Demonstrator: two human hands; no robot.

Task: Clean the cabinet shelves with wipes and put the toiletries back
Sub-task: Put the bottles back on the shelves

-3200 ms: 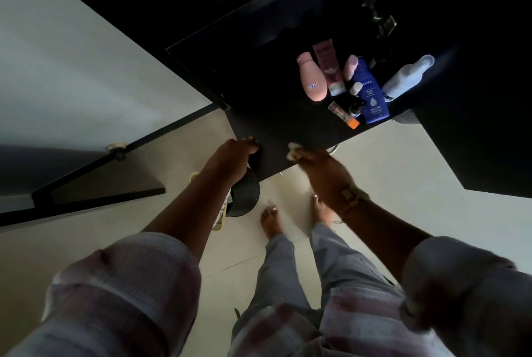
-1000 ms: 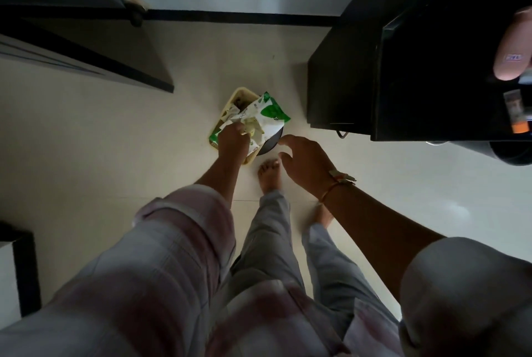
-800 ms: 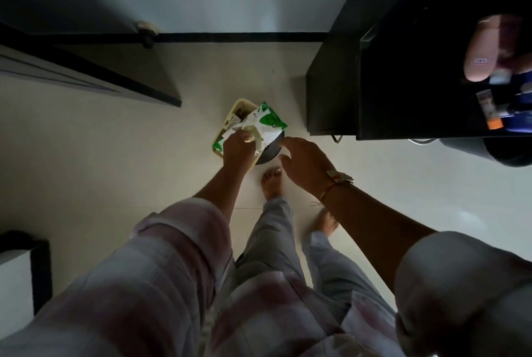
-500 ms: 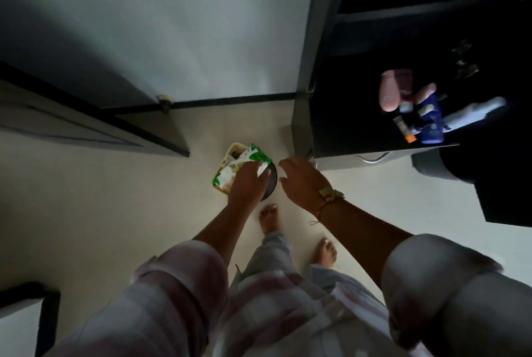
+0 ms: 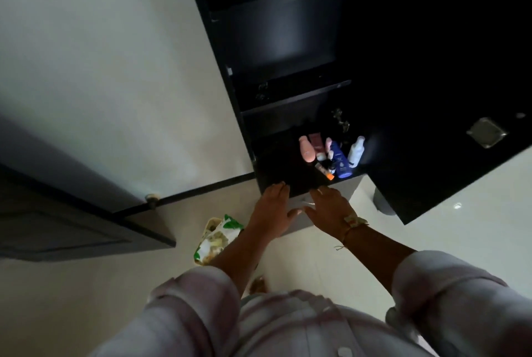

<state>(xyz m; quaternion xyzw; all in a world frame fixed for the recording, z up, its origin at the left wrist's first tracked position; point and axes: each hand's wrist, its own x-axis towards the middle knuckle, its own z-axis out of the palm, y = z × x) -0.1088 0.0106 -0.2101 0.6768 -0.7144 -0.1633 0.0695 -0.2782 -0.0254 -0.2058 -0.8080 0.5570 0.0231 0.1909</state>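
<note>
A tall black cabinet [image 5: 230,74] stands open in front of me, its upper shelves dark and bare. On the lowest shelf [image 5: 276,166] stand several toiletries: a pink bottle [image 5: 306,149], a pink tube [image 5: 316,144], a blue bottle [image 5: 341,161], a white bottle [image 5: 356,151] and a small orange-capped tube [image 5: 324,171]. My left hand [image 5: 273,207] and my right hand [image 5: 331,208] hover side by side at the shelf's front edge, fingers spread and holding nothing. A green-and-white wipes pack [image 5: 218,237] lies below on the floor.
The cabinet door [image 5: 449,155] hangs open on the right, with a square metal plate [image 5: 486,132]. Under the wipes pack sits a yellowish tray [image 5: 207,227]. A white wall [image 5: 100,68] is on the left. A dark door [image 5: 72,227] with a stopper [image 5: 152,198] is lower left.
My left hand has let go of the wipes pack, which now lies on the floor tray. Both hands have risen to the lowest shelf's edge. My view has tilted up to the cabinet.
</note>
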